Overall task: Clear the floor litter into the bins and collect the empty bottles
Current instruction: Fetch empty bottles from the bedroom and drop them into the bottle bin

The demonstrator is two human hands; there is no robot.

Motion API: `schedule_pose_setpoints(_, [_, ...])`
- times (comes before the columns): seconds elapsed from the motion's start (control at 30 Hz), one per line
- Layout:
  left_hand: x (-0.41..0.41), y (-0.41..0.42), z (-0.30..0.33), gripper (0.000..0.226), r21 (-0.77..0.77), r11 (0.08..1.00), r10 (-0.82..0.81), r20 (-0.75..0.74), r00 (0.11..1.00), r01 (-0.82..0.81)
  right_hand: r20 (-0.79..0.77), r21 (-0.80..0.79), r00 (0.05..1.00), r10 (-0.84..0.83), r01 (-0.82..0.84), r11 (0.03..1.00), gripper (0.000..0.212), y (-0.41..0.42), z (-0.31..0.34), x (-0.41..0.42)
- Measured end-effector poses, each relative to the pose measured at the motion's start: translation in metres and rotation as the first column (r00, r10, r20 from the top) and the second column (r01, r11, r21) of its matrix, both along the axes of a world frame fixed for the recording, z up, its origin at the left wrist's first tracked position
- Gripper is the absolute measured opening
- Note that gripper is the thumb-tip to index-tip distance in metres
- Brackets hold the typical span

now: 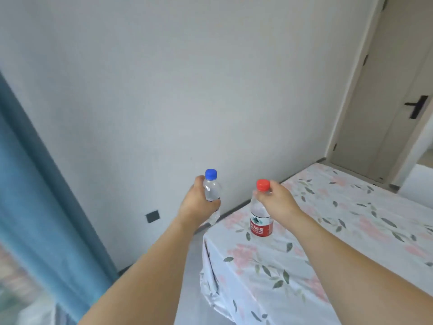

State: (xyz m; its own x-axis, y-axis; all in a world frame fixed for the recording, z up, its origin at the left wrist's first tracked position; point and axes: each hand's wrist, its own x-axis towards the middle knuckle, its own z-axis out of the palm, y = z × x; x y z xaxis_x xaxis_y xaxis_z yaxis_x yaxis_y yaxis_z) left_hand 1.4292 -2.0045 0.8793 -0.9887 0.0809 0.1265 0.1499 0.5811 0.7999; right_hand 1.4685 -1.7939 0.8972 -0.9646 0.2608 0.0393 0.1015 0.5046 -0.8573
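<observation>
Floral-sheeted bed (328,242) against grey wall; left hand (196,202) grips blue-capped bottle (212,191), right hand (276,198) pinches red-capped bottle (261,216).

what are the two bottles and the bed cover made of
Blue-capped bottle: clear, thin glossy plastic, since the wall shows through it. Red-capped bottle: the same clear plastic, with a glossy red printed label. Bed cover: matte floral woven fabric, likely cotton or polyester, creasing at the corner.

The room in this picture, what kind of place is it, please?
Most likely a bedroom in a home. A bed with a floral sheet stands against a plain wall, a blue curtain hangs at the left, and an interior door with a black handle is at the far right.
</observation>
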Motion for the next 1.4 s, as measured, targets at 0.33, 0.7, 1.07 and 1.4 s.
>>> schedule_pose_setpoints(0.33, [-0.043,-0.170,-0.001,0.050,-0.001,0.918,0.397,0.014,0.917,-0.398,0.019,-0.014,0.909,0.416,-0.416,0.909,0.020,-0.176,-0.001,-0.129])
schedule_pose_setpoints(0.7, [-0.188,-0.207,0.011,0.048,-0.010,0.878,0.478,0.048,0.877,-0.478,-0.002,-0.069,0.863,0.505,-0.504,0.861,0.024,-0.217,0.003,-0.303])
schedule_pose_setpoints(1.07, [-0.352,-0.185,0.025,0.056,-0.017,0.940,0.341,0.005,0.940,-0.341,-0.004,-0.059,0.907,0.421,-0.421,0.905,0.021,-0.194,0.009,-0.455])
schedule_pose_setpoints(1.4, [-0.491,-0.154,0.019,0.063,-0.058,0.997,0.050,-0.027,0.998,-0.051,0.015,-0.052,0.974,0.227,-0.225,0.973,0.021,-0.164,0.005,-0.555])
